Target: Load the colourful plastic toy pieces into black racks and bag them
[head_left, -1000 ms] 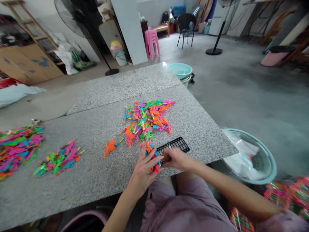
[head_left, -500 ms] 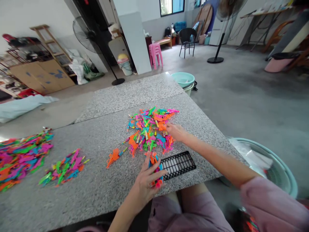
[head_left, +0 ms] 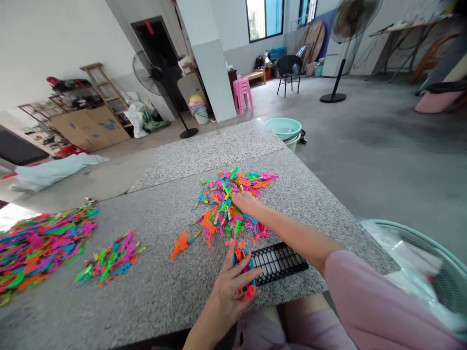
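A black plastic grid rack [head_left: 282, 262] lies near the front edge of the speckled stone table. At its left end is a packed row of small plastic toys [head_left: 240, 252], orange, blue and red. My left hand [head_left: 228, 287] curves over that row, fingers spread across the top and thumb at the near side. Beyond the rack is a heap of bright gun-shaped plastic toys [head_left: 219, 216], some with patterned tubes. My right hand [head_left: 247, 201] is at the heap with its fingers pinched together around a toy, its fingertips partly hidden. An orange toy [head_left: 179, 245] lies apart on the left.
Further left are a small pile [head_left: 109, 257] and a large pile [head_left: 44, 243] of similar toys. A light-green basket [head_left: 412, 238] with clear plastic bags stands at the right below table height. Stacked basins [head_left: 284, 127] are beside the table's far right corner.
My right hand has shifted left across the heap, away from an orange toy. My left hand stays over the row in the rack. The whole view has moved slightly.
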A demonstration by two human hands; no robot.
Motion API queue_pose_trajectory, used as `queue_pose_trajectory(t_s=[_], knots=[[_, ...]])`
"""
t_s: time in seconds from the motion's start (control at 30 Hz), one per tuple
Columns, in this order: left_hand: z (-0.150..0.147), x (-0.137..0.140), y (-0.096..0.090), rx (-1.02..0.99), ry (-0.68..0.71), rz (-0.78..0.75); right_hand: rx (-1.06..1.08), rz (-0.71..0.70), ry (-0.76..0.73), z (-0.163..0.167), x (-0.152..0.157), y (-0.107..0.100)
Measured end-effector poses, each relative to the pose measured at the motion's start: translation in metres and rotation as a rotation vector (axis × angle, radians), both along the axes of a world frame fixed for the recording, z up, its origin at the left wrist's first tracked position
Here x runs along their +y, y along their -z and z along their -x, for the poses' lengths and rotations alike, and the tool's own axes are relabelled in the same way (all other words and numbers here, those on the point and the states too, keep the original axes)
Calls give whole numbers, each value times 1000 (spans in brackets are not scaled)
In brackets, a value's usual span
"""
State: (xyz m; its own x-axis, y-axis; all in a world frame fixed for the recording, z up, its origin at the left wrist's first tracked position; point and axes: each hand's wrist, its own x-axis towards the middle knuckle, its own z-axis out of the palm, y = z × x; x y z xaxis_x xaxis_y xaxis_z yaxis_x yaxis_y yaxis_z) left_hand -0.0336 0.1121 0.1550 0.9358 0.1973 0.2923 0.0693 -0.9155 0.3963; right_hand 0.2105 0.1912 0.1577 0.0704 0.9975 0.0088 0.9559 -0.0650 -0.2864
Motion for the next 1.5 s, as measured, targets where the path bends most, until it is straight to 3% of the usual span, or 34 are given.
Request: queue_pose_trajectory(t_s=[0.1,0.17,0.2,0.33,0.4,0.5,0.57,0.67,0.77,0.87,0.97,1.03,1.1,1.3,1.4,1.5], knots=[[2,-2,0,-14,-12,19,71,-11,151,-21,-13,-3],[1,-1,0,-31,-8,42,182,-12,257,-46,-38,-1],[1,0,1,-43,5,52,302,-14,320,-59,-54,2],[-1,8,1,-82,62,60,1107,-21,675,-99,-130,23],[-2,11,0,-85,69,46,1213,32,744,-106,-158,35],[-3,12,-2,-97,56,11,1021,158,664,-107,-174,47],[-2,11,-4,-87,38,-4,690,183,546,-108,-174,51],[-1,7,-6,-67,22,-11,241,125,455,-107,-173,51],[0,5,-8,-42,28,2,82,63,443,-94,-179,51],[1,4,-10,6,35,17,177,-96,448,-55,-185,51],[1,4,-10,23,19,30,572,-252,365,0,-177,54],[2,5,-10,11,26,33,790,-259,277,32,-164,59],[2,6,-10,9,45,27,847,-227,236,52,-150,65],[3,5,-7,20,41,13,448,-63,167,51,-136,64],[6,6,-3,11,38,9,488,-52,190,42,-138,58],[8,7,-1,38,46,12,607,-140,208,39,-140,59]])
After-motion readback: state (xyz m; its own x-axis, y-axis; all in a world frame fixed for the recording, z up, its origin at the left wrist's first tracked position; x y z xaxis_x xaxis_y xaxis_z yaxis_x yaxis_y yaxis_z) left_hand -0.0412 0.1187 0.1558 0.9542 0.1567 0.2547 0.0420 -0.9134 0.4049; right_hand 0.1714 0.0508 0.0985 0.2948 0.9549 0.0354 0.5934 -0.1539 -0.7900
